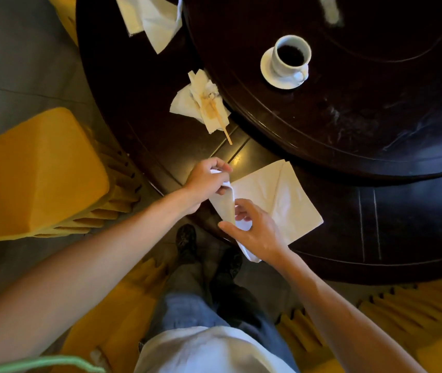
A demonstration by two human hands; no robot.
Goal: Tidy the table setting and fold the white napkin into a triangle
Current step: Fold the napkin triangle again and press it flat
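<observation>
White napkin: soft cloth-like square, lies at near edge of dark glossy wooden table, one corner hanging over rim. Left hand pinches raised napkin corner between thumb and fingertips. Right hand grips lifted fold at lower edge. Crumpled stained paper napkin with flat wooden stirrer beyond. White ceramic cup on round saucer, atop raised circular turntable. Another loose white napkin at far edge.

bare dark table left of the crumpled napkin; raised turntable blocks right.
</observation>
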